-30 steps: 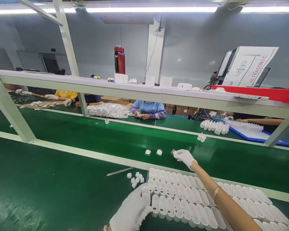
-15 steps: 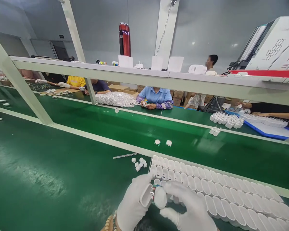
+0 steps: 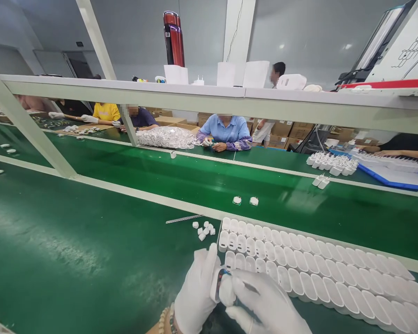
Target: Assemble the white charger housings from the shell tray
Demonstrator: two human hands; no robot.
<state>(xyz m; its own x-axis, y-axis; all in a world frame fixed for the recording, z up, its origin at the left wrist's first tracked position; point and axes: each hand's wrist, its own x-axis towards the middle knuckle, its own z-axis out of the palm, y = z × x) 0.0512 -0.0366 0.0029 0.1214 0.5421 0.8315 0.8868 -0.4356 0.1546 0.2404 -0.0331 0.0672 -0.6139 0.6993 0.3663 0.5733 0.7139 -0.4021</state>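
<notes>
Gloved in white, my left hand (image 3: pixel 196 293) is closed around a white plastic charger housing (image 3: pixel 215 285), its open side turned to the right. My right hand (image 3: pixel 269 300), also gloved, pinches a small circuit board with a white block (image 3: pixel 226 292) on it. The board's edge sits at the mouth of the housing, partly inside; how deep is hidden by my fingers. Just beyond and to the right of my hands stand several rows of white charger housings (image 3: pixel 313 285). A few small white pieces (image 3: pixel 206 230) lie loose past my left hand.
A thin metal strip (image 3: pixel 184 219) lies by the bench's raised edge. On the green belt (image 3: pixel 153 178) beyond are two boards with white blocks (image 3: pixel 254 201) and two white adapters (image 3: pixel 321 181). A shelf beam (image 3: pixel 195 98) crosses overhead. A co-worker in blue (image 3: pixel 225 131) sits opposite.
The circuit board has moved left from beside the housing into its mouth, my hands closing together. The two boards on the belt appear further right. The whole view has shifted slightly.
</notes>
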